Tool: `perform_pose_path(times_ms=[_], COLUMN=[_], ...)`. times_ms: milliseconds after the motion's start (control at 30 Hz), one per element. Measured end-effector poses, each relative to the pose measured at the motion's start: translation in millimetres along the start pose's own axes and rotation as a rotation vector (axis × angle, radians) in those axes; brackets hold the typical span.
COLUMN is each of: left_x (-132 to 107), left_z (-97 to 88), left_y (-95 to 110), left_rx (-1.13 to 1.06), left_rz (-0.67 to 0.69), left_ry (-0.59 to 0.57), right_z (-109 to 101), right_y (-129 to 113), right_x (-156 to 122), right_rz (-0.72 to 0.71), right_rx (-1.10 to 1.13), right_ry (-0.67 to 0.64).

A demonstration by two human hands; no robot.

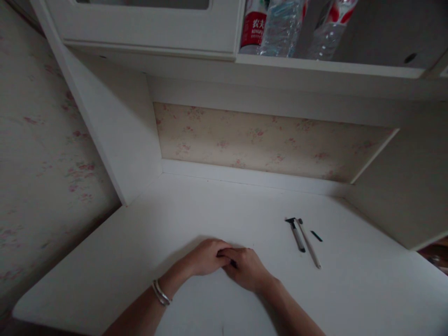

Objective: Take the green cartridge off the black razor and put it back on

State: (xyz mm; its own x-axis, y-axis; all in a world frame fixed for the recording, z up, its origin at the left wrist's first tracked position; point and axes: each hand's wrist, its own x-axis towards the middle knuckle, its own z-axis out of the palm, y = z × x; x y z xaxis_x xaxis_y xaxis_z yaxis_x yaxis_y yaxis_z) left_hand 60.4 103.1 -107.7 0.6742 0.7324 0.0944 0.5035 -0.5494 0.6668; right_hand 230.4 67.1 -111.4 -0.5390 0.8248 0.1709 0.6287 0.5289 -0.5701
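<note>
My left hand (210,256) and my right hand (247,269) meet over the white desktop (175,210), their fingers curled together and touching. A small dark patch shows between them; whether it is an object or shadow I cannot tell. Both hands are closed, and most fingertips are hidden. To the right of my right hand lies a grey and black tool with a T-shaped head (297,235), which looks like a razor. Close beside it is a long pale stick with a dark tip (311,245). A short thin black piece (316,235) rests farther right.
A white shelf unit (196,88) spans the back of the desk. Plastic bottles (280,28) stand or lean in its upper right compartment. Side panels close off the left and right, and flowered wallpaper (245,135) shows at the back.
</note>
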Motion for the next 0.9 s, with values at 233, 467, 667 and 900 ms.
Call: perform_pose_path(times_ms=[233,467,667,900], left_x=[0.6,0.4,0.2,0.5], left_z=[1.4,0.9,0.2,1.6], left_y=[-1.7,-1.2,0.2,-1.5], left_rx=[-0.006,-0.015,0.001,0.005], left_rz=[0.023,0.032,0.024,0.026], left_ry=[-0.004,-0.008,-0.011,-0.007], right_z=[-0.9,-0.2,0.7,0.2], right_y=[-1.4,0.5,1.4,0.8], right_x=[-0.5,0.3,0.3,0.3], right_rz=[-0.004,-0.001,0.011,0.005], right_rx=[0.017,0.012,0.004,0.009], right_ry=[0.0,-0.002,-0.002,-0.003])
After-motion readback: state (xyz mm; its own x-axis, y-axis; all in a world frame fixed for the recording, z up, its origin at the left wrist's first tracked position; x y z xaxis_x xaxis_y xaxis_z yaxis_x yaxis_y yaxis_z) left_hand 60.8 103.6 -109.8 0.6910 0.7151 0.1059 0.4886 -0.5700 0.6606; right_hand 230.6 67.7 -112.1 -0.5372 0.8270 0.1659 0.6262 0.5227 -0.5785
